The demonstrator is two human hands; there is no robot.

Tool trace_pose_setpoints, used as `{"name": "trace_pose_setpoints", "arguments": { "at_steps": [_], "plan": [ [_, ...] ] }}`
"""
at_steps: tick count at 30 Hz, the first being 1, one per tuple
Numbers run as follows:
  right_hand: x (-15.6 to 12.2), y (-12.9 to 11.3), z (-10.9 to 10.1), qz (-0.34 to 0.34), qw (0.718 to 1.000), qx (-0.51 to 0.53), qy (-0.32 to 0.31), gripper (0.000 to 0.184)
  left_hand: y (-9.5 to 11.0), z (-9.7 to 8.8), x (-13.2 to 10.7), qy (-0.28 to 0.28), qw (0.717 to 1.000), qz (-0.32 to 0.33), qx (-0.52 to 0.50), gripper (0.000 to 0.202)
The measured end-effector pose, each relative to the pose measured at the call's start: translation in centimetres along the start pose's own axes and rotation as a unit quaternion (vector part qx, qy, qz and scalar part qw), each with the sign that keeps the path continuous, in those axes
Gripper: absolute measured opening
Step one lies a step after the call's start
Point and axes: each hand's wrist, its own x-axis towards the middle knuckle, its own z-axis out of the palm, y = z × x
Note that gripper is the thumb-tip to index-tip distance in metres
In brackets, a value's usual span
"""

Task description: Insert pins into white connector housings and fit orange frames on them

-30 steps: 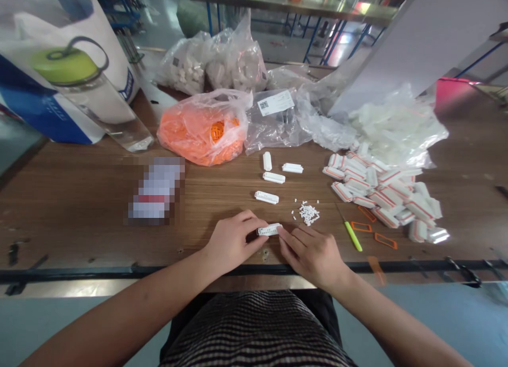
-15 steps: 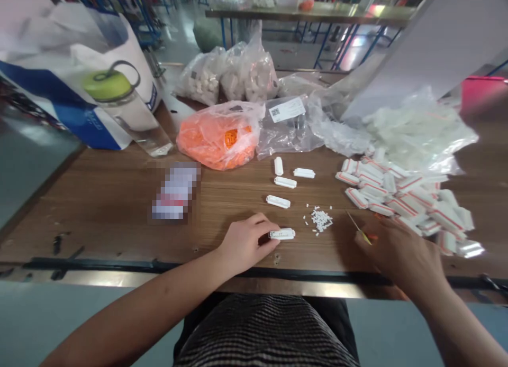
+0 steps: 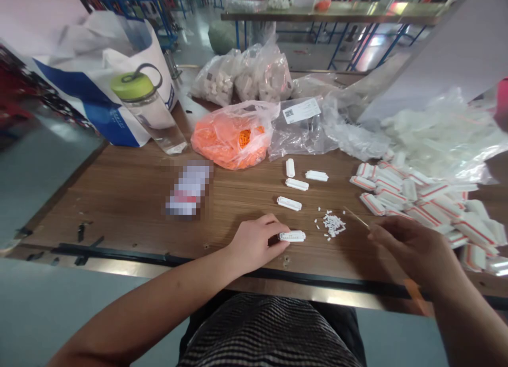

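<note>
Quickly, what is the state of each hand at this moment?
Left hand: fingers closed on a small white plastic part.
Right hand: fingers closed on a thin pointed tool.

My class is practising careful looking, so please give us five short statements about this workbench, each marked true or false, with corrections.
1. The left hand holds a white strip. True.
2. The right hand holds nothing. False: the right hand holds a thin tool.
3. Small white pegs lie between the two hands. True.
4. The bottle has a red cap. False: the bottle's cap is green.
5. The bag of orange pieces sits to the right of the pegs. False: it sits to their left.
</note>
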Motion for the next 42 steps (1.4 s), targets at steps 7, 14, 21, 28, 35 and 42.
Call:
{"name": "trace_pose_setpoints", "arguments": {
  "at_steps": [7,14,21,28,35,42],
  "plan": [
    [0.8,-5.1,2.0,0.097,0.966,0.232,0.058,0.020,-0.3,0.1,0.0,0.006,1.000,0.000,-0.014,0.015],
    [1.2,-6.5,6.2,0.097,0.906,0.411,-0.027,0.025,-0.2,-0.4,0.3,-0.014,1.000,-0.009,-0.006,0.019],
    [-0.3,-5.8,6.8,0.140,0.932,0.328,-0.066,0.035,-0.2,-0.4,0.3,-0.006,1.000,-0.002,-0.025,0.022],
    [-1.4,-6.4,7.7,0.086,0.950,0.286,-0.090,0.047,0.0,-0.4,0.4,0.000,1.000,-0.025,-0.016,0.014],
    [-1.9,-6.9,8.3,0.041,0.963,0.235,-0.126,0.049,0.0,-0.2,0.4,0.006,0.999,-0.024,-0.023,0.012],
    [-2.0,-6.7,8.6,0.012,0.969,0.214,-0.126,0.045,0.0,-0.2,0.4,0.012,0.999,-0.025,-0.028,0.013]
  ]
}}
